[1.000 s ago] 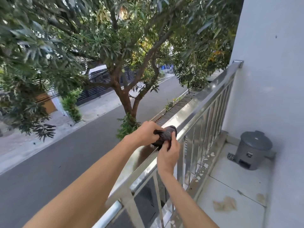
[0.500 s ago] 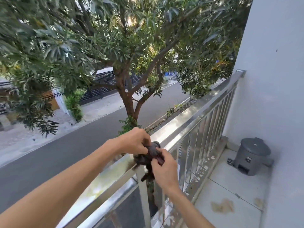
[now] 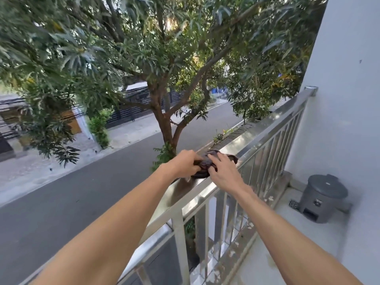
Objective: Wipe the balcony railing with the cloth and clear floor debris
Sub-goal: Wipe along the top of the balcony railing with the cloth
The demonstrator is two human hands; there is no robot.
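Observation:
A dark bunched cloth (image 3: 205,166) lies on the flat top of the shiny metal balcony railing (image 3: 267,124). My left hand (image 3: 183,163) grips the cloth's left side from the street side. My right hand (image 3: 223,171) presses on its right side, fingers spread over the fabric. Part of the cloth pokes out beyond my right fingers. Both forearms reach up from the bottom of the view. Pale flakes of debris (image 3: 249,225) dot the ledge at the foot of the railing bars.
A grey pedal bin (image 3: 322,197) stands on the balcony floor against the white wall (image 3: 339,99), with a small floor drain (image 3: 294,204) beside it. A tree (image 3: 166,124) and a street lie beyond the railing.
The cloth went from hanging bunched between my hands to lying flatter on the rail top. My right hand has moved onto it with fingers spread. The view has shifted slightly.

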